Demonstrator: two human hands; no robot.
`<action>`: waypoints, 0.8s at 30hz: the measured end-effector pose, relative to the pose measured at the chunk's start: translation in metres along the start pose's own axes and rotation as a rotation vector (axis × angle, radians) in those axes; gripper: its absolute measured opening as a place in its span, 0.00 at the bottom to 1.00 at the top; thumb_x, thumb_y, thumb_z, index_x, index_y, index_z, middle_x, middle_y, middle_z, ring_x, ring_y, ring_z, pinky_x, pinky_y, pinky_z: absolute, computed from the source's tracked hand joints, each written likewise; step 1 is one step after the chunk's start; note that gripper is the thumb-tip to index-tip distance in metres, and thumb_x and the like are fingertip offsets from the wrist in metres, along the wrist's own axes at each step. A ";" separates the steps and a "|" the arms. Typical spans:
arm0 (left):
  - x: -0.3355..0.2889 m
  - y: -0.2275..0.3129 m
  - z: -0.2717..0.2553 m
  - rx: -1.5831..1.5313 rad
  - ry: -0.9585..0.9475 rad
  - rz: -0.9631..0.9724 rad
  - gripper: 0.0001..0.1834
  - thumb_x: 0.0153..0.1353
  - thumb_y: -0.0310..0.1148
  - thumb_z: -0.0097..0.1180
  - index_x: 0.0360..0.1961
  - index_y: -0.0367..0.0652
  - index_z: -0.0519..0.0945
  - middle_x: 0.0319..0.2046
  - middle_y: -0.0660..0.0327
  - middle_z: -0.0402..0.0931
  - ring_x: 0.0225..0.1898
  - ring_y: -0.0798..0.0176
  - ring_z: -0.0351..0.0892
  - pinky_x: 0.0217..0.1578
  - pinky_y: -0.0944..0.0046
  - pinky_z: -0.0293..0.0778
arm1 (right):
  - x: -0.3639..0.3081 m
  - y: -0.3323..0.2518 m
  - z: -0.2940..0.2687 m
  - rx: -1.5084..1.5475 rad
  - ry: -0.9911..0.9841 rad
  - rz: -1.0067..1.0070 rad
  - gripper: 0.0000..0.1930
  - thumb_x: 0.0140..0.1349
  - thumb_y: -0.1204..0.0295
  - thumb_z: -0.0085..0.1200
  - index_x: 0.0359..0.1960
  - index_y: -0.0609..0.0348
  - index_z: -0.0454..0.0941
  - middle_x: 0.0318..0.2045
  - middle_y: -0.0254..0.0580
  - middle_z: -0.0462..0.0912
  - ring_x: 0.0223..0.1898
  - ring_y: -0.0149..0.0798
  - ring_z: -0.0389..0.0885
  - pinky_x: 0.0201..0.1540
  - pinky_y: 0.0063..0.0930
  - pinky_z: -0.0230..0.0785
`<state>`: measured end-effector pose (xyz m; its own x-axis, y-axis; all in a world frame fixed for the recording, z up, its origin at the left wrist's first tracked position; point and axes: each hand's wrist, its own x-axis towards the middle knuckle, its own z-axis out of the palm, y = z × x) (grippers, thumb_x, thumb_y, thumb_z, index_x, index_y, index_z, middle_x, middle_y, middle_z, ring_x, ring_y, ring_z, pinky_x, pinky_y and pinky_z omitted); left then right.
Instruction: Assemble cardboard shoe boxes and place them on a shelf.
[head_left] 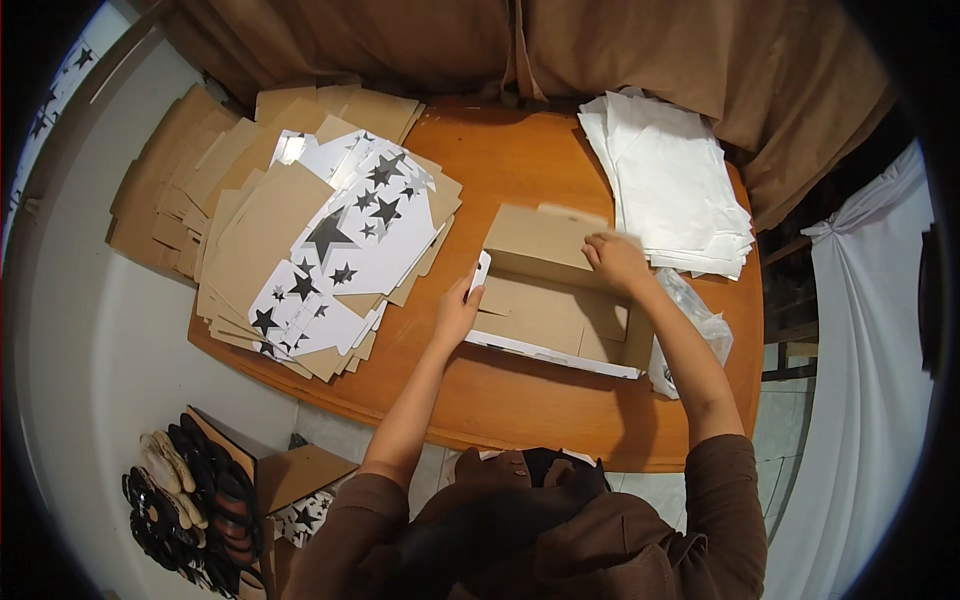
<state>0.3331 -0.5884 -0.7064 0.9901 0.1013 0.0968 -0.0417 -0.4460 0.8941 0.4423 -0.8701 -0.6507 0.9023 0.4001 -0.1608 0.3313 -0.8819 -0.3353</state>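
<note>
In front of me on the table stands a cardboard box (560, 350), brown inside and white outside. Its lid (535, 236) is raised along the far side, with a slightly blurred top edge. My left hand (458, 312) grips the box's left end wall, thumb and fingers closed around a white-edged flap. At the lid's right end, my right hand (614, 262) is closed with bent fingers at the cardboard; its fingertips are partly hidden. Inside, the box's bottom shows bare brown board.
Flat cardboard blanks (265, 220), some white with black stars, are piled at the left. White paper sheets (670, 180) lie at the far right. Beside the box's right end is a clear plastic bag (700, 312). Shoes (190, 490) stand below left. Brown curtains (420, 45) hang behind the table (500, 150).
</note>
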 end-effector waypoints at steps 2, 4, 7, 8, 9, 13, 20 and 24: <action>-0.002 0.001 -0.003 0.007 -0.014 -0.052 0.24 0.62 0.29 0.50 0.61 0.44 0.66 0.30 0.55 0.73 0.28 0.62 0.68 0.31 0.66 0.67 | -0.002 -0.027 -0.001 -0.014 0.189 -0.261 0.16 0.59 0.67 0.47 0.47 0.60 0.72 0.50 0.47 0.74 0.51 0.49 0.72 0.56 0.42 0.61; 0.000 0.003 -0.003 0.012 -0.036 -0.093 0.24 0.62 0.30 0.50 0.61 0.44 0.66 0.31 0.55 0.73 0.28 0.63 0.68 0.31 0.67 0.67 | -0.002 -0.043 0.017 -0.029 0.288 -0.723 0.19 0.61 0.65 0.45 0.52 0.61 0.70 0.55 0.47 0.71 0.57 0.47 0.69 0.60 0.40 0.58; -0.001 0.004 -0.003 -0.090 -0.066 -0.148 0.24 0.63 0.29 0.49 0.61 0.39 0.66 0.49 0.54 0.74 0.47 0.66 0.73 0.48 0.70 0.66 | -0.004 -0.056 0.068 -0.133 -0.244 -0.994 0.28 0.63 0.61 0.44 0.62 0.60 0.59 0.64 0.48 0.59 0.67 0.43 0.54 0.67 0.36 0.48; -0.002 0.004 -0.003 -0.097 -0.069 -0.153 0.23 0.64 0.29 0.49 0.61 0.39 0.66 0.50 0.54 0.73 0.49 0.66 0.72 0.49 0.70 0.66 | -0.003 -0.061 0.080 -0.127 -0.249 -0.989 0.28 0.63 0.61 0.44 0.62 0.60 0.59 0.64 0.48 0.59 0.67 0.43 0.54 0.67 0.36 0.48; -0.002 0.005 -0.005 -0.101 -0.065 -0.157 0.23 0.64 0.29 0.49 0.61 0.39 0.66 0.52 0.54 0.72 0.50 0.66 0.72 0.50 0.70 0.65 | 0.001 -0.070 0.088 -0.146 -0.304 -0.944 0.30 0.63 0.57 0.43 0.64 0.59 0.56 0.66 0.46 0.55 0.69 0.42 0.50 0.68 0.37 0.45; -0.003 0.010 -0.005 -0.167 -0.085 -0.210 0.23 0.64 0.28 0.49 0.61 0.39 0.66 0.54 0.53 0.70 0.51 0.66 0.71 0.51 0.69 0.65 | 0.005 -0.076 0.113 -0.238 -0.449 -0.824 0.38 0.64 0.47 0.39 0.68 0.58 0.45 0.70 0.42 0.44 0.71 0.40 0.39 0.71 0.38 0.33; 0.000 0.008 -0.002 -0.133 -0.054 -0.083 0.24 0.65 0.28 0.47 0.63 0.40 0.63 0.55 0.52 0.69 0.52 0.62 0.71 0.47 0.69 0.70 | 0.007 -0.061 0.125 -0.317 -0.425 -0.863 0.43 0.60 0.39 0.39 0.69 0.51 0.41 0.71 0.38 0.36 0.71 0.39 0.32 0.71 0.37 0.29; 0.000 0.012 -0.005 -0.174 -0.081 -0.107 0.25 0.64 0.27 0.47 0.63 0.40 0.63 0.55 0.51 0.69 0.54 0.62 0.70 0.48 0.69 0.70 | -0.004 -0.045 0.081 -0.539 -0.650 -0.757 0.59 0.44 0.36 0.56 0.70 0.50 0.36 0.71 0.34 0.30 0.71 0.40 0.28 0.71 0.38 0.28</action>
<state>0.3315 -0.5891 -0.6938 0.9974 0.0648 -0.0323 0.0490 -0.2756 0.9600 0.4018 -0.8116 -0.7102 0.1572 0.7911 -0.5912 0.9483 -0.2881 -0.1333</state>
